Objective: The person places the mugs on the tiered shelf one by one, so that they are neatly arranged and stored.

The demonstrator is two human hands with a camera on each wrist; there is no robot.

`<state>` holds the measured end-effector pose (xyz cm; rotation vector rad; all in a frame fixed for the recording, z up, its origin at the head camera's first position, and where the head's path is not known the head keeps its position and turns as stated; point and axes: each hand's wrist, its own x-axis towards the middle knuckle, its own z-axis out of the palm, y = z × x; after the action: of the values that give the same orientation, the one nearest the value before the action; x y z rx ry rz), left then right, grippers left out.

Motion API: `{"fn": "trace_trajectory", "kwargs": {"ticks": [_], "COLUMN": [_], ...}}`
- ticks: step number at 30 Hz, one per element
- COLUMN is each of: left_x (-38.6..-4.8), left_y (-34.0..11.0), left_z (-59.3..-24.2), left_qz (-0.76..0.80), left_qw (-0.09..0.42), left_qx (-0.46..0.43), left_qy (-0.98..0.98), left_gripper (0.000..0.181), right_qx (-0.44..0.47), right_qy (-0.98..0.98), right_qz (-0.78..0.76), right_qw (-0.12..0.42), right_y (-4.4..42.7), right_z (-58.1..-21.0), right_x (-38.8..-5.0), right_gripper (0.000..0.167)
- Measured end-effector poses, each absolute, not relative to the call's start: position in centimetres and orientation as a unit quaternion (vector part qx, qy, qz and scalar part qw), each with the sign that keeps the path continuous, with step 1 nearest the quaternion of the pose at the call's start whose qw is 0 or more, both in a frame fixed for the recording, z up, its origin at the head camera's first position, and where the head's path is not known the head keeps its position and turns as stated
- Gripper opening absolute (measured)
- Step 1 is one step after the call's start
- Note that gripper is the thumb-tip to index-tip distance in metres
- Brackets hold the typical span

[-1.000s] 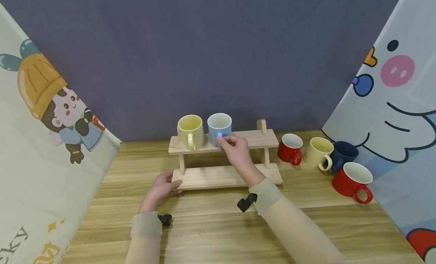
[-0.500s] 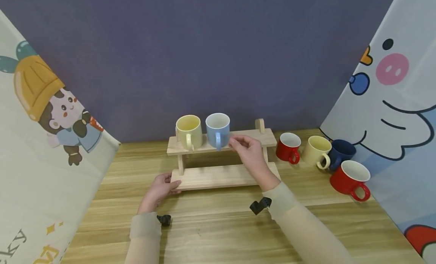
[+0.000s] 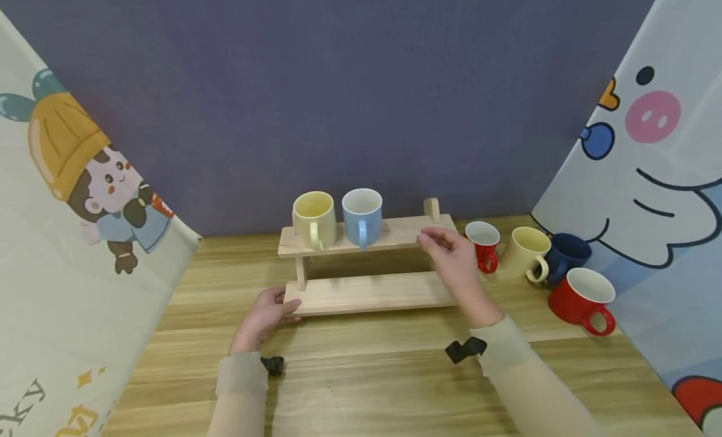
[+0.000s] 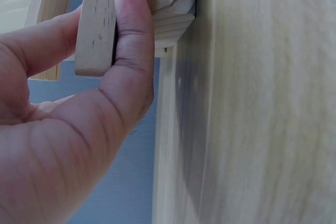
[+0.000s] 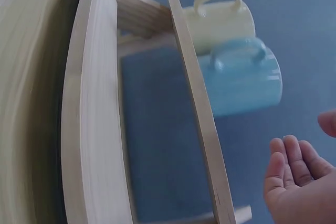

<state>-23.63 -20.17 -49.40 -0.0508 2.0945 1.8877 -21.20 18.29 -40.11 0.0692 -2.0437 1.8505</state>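
My left hand [image 3: 266, 313] grips the left end of a two-tier wooden shelf [image 3: 366, 293]. In the left wrist view, the board's end sits between thumb and fingers [image 4: 131, 30]. On the upper tier a pale yellow mug [image 3: 316, 221] stands at the left, beside a light blue mug [image 3: 355, 227]. Both handles face the front. My right hand [image 3: 458, 264] hovers by the right part of the upper tier, holding nothing. Its fingers are relaxed and bent a little in the right wrist view, apart from the blue mug [image 5: 241, 87].
Right of the shelf, on the wooden table [image 3: 350, 374], are a red mug [image 3: 482, 236], partly behind my right hand, a yellow mug [image 3: 520, 255], a dark blue mug [image 3: 566, 252] and another red mug [image 3: 575, 299]. A dark backdrop [image 3: 361, 98] rises behind the shelf.
My right hand has let go of the blue mug's handle and moved right along the upper tier. The blue mug stays in place, and the left hand keeps its grip.
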Motion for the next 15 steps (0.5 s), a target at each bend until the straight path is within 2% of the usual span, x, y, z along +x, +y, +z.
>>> {"fn": "trace_trajectory", "kwargs": {"ticks": [7, 15], "left_x": [-23.6, -23.5], "left_y": [-20.2, -20.1], "left_z": [-49.4, -49.3], "left_qz": [0.665, 0.665], "left_qw": [0.162, 0.161], "left_qx": [-0.015, -0.019], "left_qy": [0.729, 0.729], "left_gripper": [0.049, 0.051], "right_qx": [-0.005, -0.05], "right_qy": [-0.73, -0.776], "right_qz": [0.642, 0.586], "right_qw": [0.234, 0.228], "right_y": [21.8, 25.7], "right_z": [-40.3, -40.3], "right_x": [-19.8, -18.3], "right_gripper": [0.035, 0.038]}}
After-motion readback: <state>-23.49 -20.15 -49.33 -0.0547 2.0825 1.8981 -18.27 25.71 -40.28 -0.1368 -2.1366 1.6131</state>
